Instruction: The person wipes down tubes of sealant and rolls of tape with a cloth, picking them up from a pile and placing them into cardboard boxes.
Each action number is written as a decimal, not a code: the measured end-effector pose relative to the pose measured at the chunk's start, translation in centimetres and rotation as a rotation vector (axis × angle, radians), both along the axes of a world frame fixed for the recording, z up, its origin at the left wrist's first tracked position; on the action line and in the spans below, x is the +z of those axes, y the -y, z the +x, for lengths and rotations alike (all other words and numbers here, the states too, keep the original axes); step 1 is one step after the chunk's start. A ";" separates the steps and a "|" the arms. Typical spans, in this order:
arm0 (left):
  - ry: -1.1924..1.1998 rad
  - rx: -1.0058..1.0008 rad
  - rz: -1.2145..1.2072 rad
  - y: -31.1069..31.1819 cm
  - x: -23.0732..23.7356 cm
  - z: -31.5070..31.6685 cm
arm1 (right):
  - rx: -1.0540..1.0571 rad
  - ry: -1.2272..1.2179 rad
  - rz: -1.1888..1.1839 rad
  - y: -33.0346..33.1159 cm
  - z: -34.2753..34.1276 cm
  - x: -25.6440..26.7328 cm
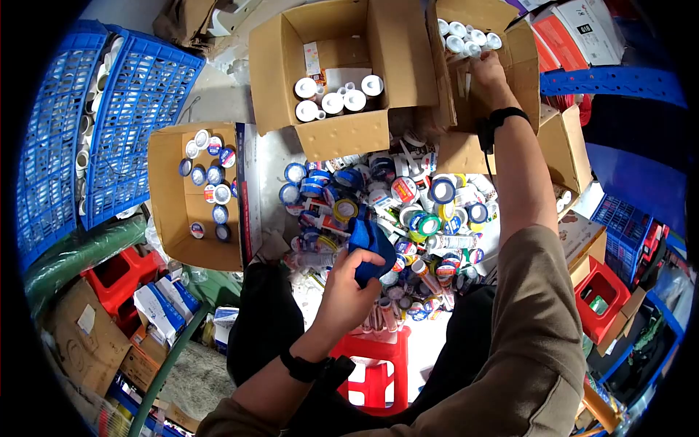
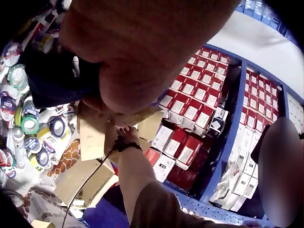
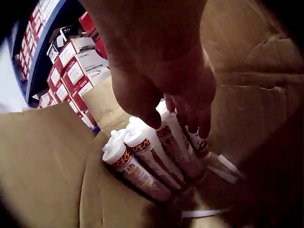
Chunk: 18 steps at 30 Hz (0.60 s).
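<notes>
My left hand (image 1: pixel 349 291) grips a blue, cloth-like bundle (image 1: pixel 371 244) above a pile of tape rolls and tubes (image 1: pixel 404 191). The bundle looks dark in the left wrist view, partly behind the hand (image 2: pixel 128 61). Inside the upper right cardboard box (image 1: pixel 444 109), my right hand (image 1: pixel 489 71) is at a group of white-ended tubes (image 1: pixel 456 29). From the right wrist, its thumb and fingers (image 3: pixel 164 90) are around the top of a tube (image 3: pixel 173 137), beside other tubes (image 3: pixel 137 175) with giraffe-pattern labels. The hand hides part of that tube.
Another cardboard box (image 1: pixel 342 138) holds several white-ended tubes; a box at left (image 1: pixel 171 244) holds tape rolls. Blue crates (image 1: pixel 138 109) stand at far left. A red stool (image 1: pixel 397 357) is between the person's legs. Shelves of red-and-white cartons (image 2: pixel 190 111) stand beyond.
</notes>
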State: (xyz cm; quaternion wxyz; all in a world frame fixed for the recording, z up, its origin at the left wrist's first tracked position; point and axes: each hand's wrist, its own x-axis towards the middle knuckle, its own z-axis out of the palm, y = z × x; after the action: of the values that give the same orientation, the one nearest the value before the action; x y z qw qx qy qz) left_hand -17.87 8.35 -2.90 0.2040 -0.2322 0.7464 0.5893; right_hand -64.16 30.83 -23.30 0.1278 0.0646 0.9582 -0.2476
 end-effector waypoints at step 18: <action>-0.111 0.133 -0.009 -1.5 1.5 8.0 | 0.124 -0.526 -0.682 2.3 21.1 9.6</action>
State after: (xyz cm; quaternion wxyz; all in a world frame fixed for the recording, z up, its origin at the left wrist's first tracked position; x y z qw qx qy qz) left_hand -9.89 9.83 -1.42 0.1219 -0.2491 0.7423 0.6100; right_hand -43.10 28.49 -13.65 -0.0921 -0.1043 0.8235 -0.5500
